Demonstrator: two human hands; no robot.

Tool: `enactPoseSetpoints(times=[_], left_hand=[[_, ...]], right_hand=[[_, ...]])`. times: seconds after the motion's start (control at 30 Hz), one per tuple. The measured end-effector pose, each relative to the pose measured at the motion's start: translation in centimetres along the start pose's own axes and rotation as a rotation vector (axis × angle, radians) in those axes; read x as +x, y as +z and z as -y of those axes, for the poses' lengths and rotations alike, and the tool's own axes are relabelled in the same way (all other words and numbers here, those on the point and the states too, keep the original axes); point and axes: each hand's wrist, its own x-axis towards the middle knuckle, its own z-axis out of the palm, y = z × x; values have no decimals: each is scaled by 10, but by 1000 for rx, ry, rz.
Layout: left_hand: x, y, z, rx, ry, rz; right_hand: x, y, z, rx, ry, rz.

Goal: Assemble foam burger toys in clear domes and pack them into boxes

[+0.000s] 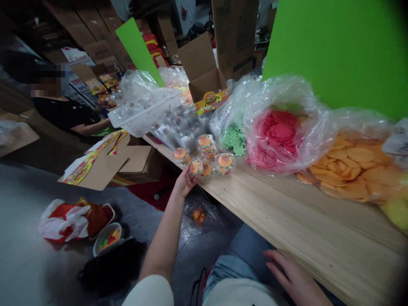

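My left hand (184,183) grips a small transparent tub (195,167) of layered orange and green burger-shaped sweets at the near edge of the wooden table (280,212). Several matching tubs (225,164) stand in a cluster just beyond it. My right hand (291,272) lies open over the table's near edge, holding nothing. Farther along the table sit plastic bags of green pieces (234,138), red pieces (277,136) and orange discs (350,165).
A white plastic basket (143,111) and a burger-labelled carton (207,95) stand at the table's far end. A person in a black top (63,112) works at the left. A plastic bag (62,221) and a bowl (108,239) sit on the floor.
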Motion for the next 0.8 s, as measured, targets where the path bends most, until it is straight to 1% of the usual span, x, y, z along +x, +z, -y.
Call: enactPoseSetpoints(times=[0.1, 0.2, 0.27, 0.4, 0.47, 0.57, 0.67, 0.7, 0.73, 0.77, 0.8], left_hand=[[8, 13, 11, 21, 14, -4], [8, 15, 18, 73, 50, -62], [6, 8, 20, 123, 90, -150], [7, -10, 22, 270, 168, -364], [10, -14, 25, 356, 194, -418], [12, -8, 30, 492, 237, -481], [-1, 3, 31, 615, 344, -578], [-8, 8, 31, 662, 404, -588], [-15, 14, 31, 741, 482, -556], [-21, 20, 32, 852, 571, -477], [-25, 28, 34, 981, 658, -360]], right_hand=[[-3, 2, 0, 3, 11, -13], [-6, 2, -1, 4, 26, -15], [-8, 0, -2, 4, 30, -25], [-10, -1, -6, 9, 32, -26], [-11, 0, -7, 8, 40, -11], [-14, 3, -7, 8, 43, 1], [-20, 5, -9, 17, 55, -22], [-23, 5, -10, 24, 65, -33], [-25, 6, -12, 32, 77, -42], [-27, 6, -14, 41, 87, -49], [-29, 6, -16, 50, 93, -53]])
